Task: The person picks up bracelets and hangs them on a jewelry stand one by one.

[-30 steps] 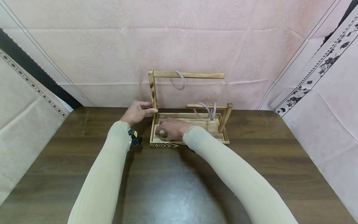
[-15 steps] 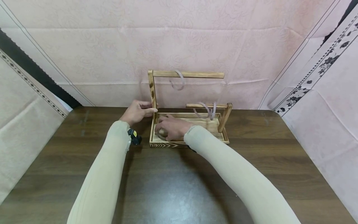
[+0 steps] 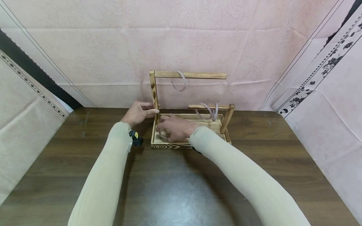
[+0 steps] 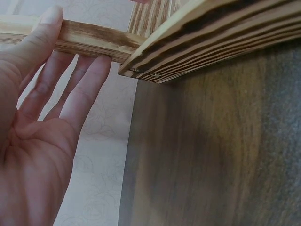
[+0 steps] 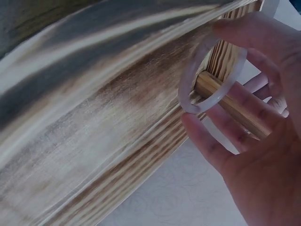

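On the table stands a wooden jewelry stand with a shallow tray (image 3: 169, 146) as its base. My left hand (image 3: 137, 113) pinches the stand's tall left post (image 3: 154, 92) low down, thumb on one side and fingertips on the other. Over the tray's left end, my right hand (image 3: 178, 128) holds a translucent pale bangle (image 5: 210, 102) between thumb and fingers. Through its ring a wooden rod shows in the right wrist view. Another translucent bangle (image 3: 184, 82) hangs on the upper bar (image 3: 206, 76), and pale lilac bangles (image 3: 216, 112) hang on the lower bar (image 3: 195, 107).
The brown wooden table (image 3: 158, 188) reaches back to a pale pink patterned cloth (image 3: 181, 47). A short right post (image 3: 227, 119) carries the lower bar. Both bars have one free end. Cloth panels (image 3: 331, 110) flank the table's sides.
My right hand has shifted slightly, its thumb drawing back, and the bangle's ring now shows more openly. The left hand stays on the post, and the stand has barely moved.
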A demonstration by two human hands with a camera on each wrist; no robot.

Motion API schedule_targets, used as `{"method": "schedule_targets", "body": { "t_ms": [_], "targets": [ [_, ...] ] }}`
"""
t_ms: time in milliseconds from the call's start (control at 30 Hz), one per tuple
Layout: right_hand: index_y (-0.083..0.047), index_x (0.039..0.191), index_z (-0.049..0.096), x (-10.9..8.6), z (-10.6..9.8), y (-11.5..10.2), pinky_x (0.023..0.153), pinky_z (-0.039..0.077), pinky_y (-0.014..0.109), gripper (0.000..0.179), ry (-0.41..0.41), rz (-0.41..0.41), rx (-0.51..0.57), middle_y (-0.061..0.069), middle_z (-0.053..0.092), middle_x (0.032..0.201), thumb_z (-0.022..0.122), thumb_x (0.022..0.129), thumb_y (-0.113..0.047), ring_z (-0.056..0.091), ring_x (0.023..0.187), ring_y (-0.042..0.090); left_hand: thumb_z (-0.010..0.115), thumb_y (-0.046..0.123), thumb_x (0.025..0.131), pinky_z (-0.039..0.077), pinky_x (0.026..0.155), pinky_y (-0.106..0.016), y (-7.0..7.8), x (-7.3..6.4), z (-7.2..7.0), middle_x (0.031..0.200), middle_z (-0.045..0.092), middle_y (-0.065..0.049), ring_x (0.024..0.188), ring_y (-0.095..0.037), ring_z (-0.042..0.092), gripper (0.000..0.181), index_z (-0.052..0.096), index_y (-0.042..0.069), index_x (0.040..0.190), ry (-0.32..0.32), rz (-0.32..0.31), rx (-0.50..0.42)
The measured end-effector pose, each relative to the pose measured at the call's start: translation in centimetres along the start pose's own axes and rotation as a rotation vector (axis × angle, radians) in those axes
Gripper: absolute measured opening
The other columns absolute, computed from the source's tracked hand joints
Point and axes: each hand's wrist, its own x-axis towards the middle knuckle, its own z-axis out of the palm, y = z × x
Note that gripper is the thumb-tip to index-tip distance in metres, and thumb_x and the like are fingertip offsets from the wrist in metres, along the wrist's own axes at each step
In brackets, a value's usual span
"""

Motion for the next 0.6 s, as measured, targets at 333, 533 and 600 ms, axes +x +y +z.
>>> {"method": "schedule_targets", "body": {
  "t_ms": [333,533,600],
  "targets": [
    [-0.022,0.137,0.063,-1.1,0.1,-0.2,0.119,0.038,0.04,0.057,0.068,-0.005,0.032,0.002,0.051,0.141,0.081,0.083,-0.017,0.045,0.127,0.022,0.072,0.018,0.096,0.057,0.105,-0.042,0.0,-0.1,0.0,0.14,0.062,-0.021,0.118,-0.021,0.069,0.045,0.063,-0.004,0.135,-0.004,-0.004,0.004],
    [-0.021,0.133,0.065,-1.6,0.2,0.0,0.102,0.044,0.035,0.053,0.143,-0.045,0.042,0.001,0.053,0.139,0.082,0.082,-0.018,0.045,0.117,0.022,0.071,0.017,0.097,0.055,0.106,-0.045,0.1,0.0,0.0,0.141,0.061,-0.021,0.117,-0.018,0.069,0.047,0.06,-0.004,0.138,-0.014,-0.004,-0.019],
    [-0.021,0.133,0.065,-1.9,0.2,-0.1,0.103,0.044,0.036,0.054,0.156,-0.054,0.051,0.001,0.053,0.139,0.082,0.082,-0.017,0.045,0.118,0.022,0.071,0.016,0.097,0.054,0.106,-0.046,0.0,0.0,0.1,0.141,0.061,-0.022,0.114,-0.016,0.07,0.048,0.06,-0.003,0.138,-0.011,-0.003,-0.03]
  ]
}}
